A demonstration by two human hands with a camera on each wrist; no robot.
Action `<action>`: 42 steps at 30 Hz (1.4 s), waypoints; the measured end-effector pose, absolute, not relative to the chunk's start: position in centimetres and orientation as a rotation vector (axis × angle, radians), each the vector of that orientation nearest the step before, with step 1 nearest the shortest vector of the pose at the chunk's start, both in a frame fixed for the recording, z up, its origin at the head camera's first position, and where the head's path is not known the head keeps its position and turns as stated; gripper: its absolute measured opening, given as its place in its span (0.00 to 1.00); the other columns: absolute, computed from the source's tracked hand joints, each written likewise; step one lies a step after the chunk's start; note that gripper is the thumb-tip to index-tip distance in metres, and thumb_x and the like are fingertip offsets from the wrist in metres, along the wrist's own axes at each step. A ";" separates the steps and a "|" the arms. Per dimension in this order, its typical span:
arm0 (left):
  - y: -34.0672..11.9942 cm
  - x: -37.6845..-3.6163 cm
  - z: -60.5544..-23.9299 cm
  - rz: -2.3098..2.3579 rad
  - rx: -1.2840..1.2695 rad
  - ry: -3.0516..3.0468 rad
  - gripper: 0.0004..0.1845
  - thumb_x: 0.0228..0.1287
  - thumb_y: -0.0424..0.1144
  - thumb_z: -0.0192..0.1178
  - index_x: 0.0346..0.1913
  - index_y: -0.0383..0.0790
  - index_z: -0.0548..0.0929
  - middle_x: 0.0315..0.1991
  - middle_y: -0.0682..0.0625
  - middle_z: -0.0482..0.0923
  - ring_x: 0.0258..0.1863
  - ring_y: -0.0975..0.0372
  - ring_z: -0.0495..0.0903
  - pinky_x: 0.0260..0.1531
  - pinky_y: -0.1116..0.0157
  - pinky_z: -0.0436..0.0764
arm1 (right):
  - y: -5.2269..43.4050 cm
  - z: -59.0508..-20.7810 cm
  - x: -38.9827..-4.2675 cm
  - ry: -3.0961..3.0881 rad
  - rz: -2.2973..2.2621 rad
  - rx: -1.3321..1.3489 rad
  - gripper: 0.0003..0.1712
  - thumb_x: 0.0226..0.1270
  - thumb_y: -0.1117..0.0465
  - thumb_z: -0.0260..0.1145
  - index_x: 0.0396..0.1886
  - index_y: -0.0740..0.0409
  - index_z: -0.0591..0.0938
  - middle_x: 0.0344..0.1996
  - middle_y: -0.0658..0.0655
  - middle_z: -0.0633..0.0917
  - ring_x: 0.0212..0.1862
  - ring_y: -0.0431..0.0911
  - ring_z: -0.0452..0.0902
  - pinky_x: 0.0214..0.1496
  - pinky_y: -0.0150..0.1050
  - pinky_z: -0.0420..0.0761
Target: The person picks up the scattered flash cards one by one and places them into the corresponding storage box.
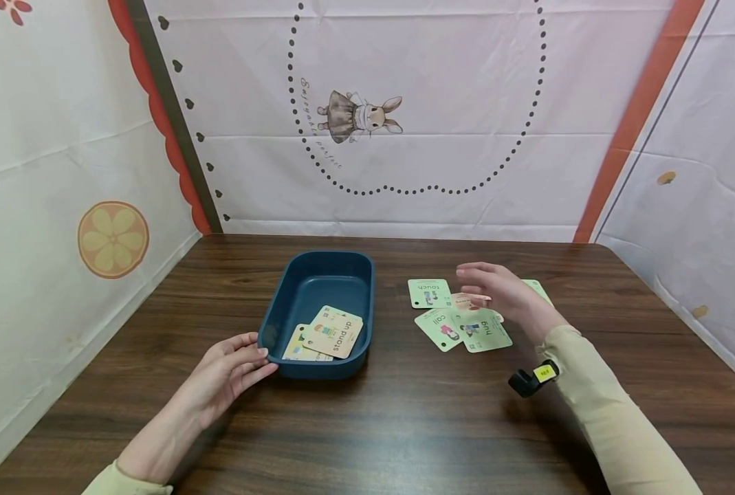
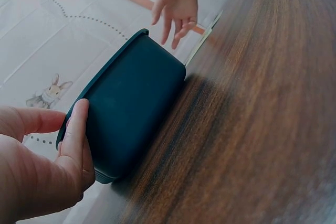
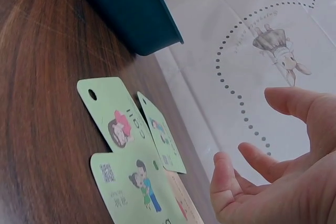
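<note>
A dark blue tray (image 1: pixel 305 289) stands on the wooden table (image 1: pixel 404 426), and the same tray (image 2: pixel 134 103) fills the left wrist view. Inside lie two cards; the top card (image 1: pixel 335 331) reads "stand up". My left hand (image 1: pixel 234 368) rests against the tray's near left corner with fingers straight; its thumb (image 2: pixel 76 129) presses the wall. To the right, several green cards lie spread: "touch" (image 1: pixel 430 293), "call" (image 1: pixel 439 328) and "hug" (image 1: pixel 481 332). My right hand (image 1: pixel 497 289) hovers open just above them, holding nothing. The right wrist view shows these cards (image 3: pixel 118 124) below its fingers (image 3: pixel 252 182).
Printed white sheets wall in the table at the back and both sides. A small black and yellow device (image 1: pixel 533 378) sits on my right wrist. Another green card (image 1: pixel 537 287) peeks out beyond the right hand.
</note>
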State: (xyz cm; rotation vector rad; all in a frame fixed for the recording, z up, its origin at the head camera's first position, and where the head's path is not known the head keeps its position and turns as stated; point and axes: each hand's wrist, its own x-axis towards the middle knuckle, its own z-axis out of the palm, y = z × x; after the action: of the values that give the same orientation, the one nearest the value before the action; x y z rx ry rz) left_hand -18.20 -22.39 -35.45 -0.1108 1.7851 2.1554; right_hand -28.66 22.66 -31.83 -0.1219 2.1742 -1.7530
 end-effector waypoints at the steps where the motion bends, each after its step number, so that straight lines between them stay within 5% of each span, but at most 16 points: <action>1: -22.4 -18.2 -35.5 2.155 -0.109 1.786 0.26 0.72 0.33 0.55 0.66 0.32 0.56 0.47 0.50 0.75 0.44 0.66 0.81 0.53 0.70 0.85 | 22.7 -31.8 -28.6 2.178 -1.751 -0.115 0.35 0.79 0.54 0.49 0.76 0.67 0.53 0.76 0.67 0.56 0.48 0.33 0.73 0.52 0.28 0.79; 14: -22.4 -18.2 -35.5 2.147 -0.095 1.797 0.27 0.72 0.33 0.55 0.66 0.31 0.56 0.47 0.50 0.74 0.45 0.66 0.80 0.54 0.70 0.84 | 23.8 -32.2 -27.7 2.268 -1.670 -0.107 0.39 0.75 0.53 0.56 0.75 0.70 0.55 0.74 0.69 0.59 0.67 0.55 0.66 0.58 0.31 0.81; 25: -22.4 -18.2 -35.4 2.161 -0.098 1.781 0.26 0.71 0.33 0.55 0.65 0.32 0.57 0.46 0.51 0.75 0.44 0.67 0.81 0.53 0.70 0.85 | 25.0 -32.4 -27.0 2.378 -1.578 -0.063 0.39 0.72 0.52 0.61 0.73 0.69 0.60 0.51 0.47 0.77 0.44 0.34 0.76 0.39 0.26 0.80; 37: -22.3 -18.3 -35.5 2.138 -0.119 1.802 0.32 0.72 0.35 0.55 0.70 0.30 0.51 0.50 0.49 0.72 0.45 0.66 0.80 0.54 0.69 0.84 | 25.9 -33.0 -27.1 2.510 -1.382 -0.098 0.36 0.72 0.50 0.60 0.70 0.69 0.65 0.47 0.50 0.80 0.42 0.36 0.76 0.40 0.31 0.81; 42: -22.4 -18.3 -35.5 2.141 -0.124 1.801 0.33 0.72 0.35 0.55 0.71 0.30 0.51 0.50 0.49 0.73 0.45 0.66 0.80 0.54 0.69 0.84 | 25.7 -33.1 -27.1 2.638 -1.179 -0.121 0.37 0.71 0.49 0.62 0.68 0.70 0.66 0.52 0.64 0.79 0.42 0.45 0.75 0.41 0.36 0.82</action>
State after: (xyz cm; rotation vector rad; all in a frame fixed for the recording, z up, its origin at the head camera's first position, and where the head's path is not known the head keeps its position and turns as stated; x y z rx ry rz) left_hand -18.28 -22.35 -35.48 -0.1242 1.8014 2.1406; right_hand -27.10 25.73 -33.09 -0.1208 2.6382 -1.1794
